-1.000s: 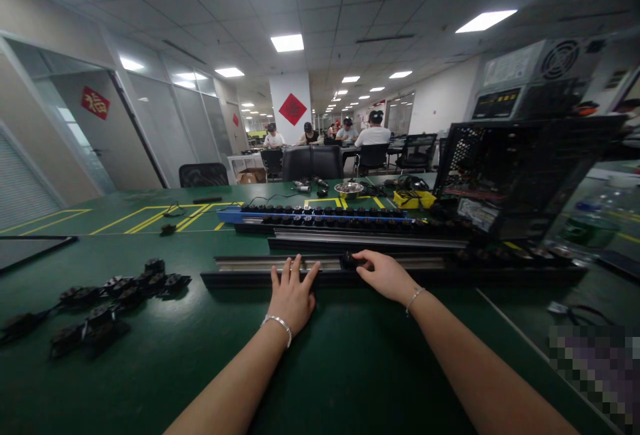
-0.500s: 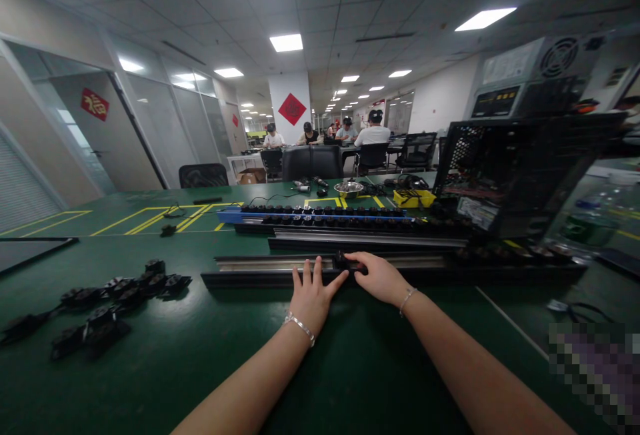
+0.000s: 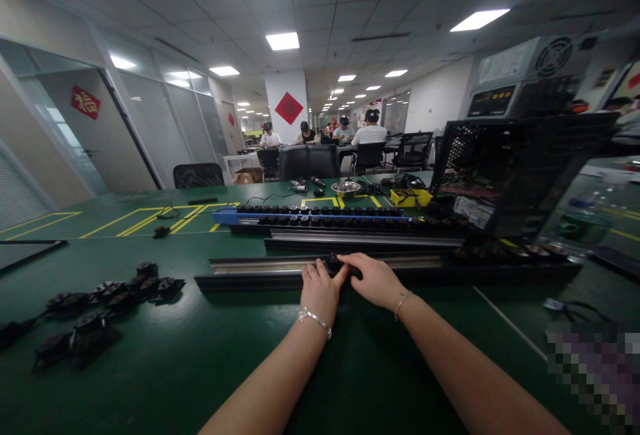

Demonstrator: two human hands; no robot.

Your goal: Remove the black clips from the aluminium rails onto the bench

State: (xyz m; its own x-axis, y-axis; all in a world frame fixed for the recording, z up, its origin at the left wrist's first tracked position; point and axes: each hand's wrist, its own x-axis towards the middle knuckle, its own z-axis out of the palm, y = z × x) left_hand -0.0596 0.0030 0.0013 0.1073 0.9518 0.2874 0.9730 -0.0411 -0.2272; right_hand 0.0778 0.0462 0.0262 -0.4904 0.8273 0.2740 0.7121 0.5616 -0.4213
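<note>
A long black rail (image 3: 250,281) with a pale metal channel lies across the green table in front of me. A small black part (image 3: 332,259) sits in its channel, partly covered by my fingers. My left hand (image 3: 320,291) is drawn together at the rail, its fingertips on the part's left side and the thumb on its near side. My right hand (image 3: 377,280) is curled from the right, its index fingertip pressed on the same part. The contact under both hands is partly hidden. More black parts sit at the rail's right end.
Loose black parts (image 3: 107,301) lie to the left. Behind the rail are another rail (image 3: 365,240) and a blue strip (image 3: 230,215) beside rows of black parts. A computer case (image 3: 525,175), a yellow tray (image 3: 411,199) and a metal bowl (image 3: 345,187) stand farther back. People sit beyond.
My left hand has moved right, its spread fingers drawing in against the black part. My right hand keeps its place on the part. The whole view has shifted slightly.
</note>
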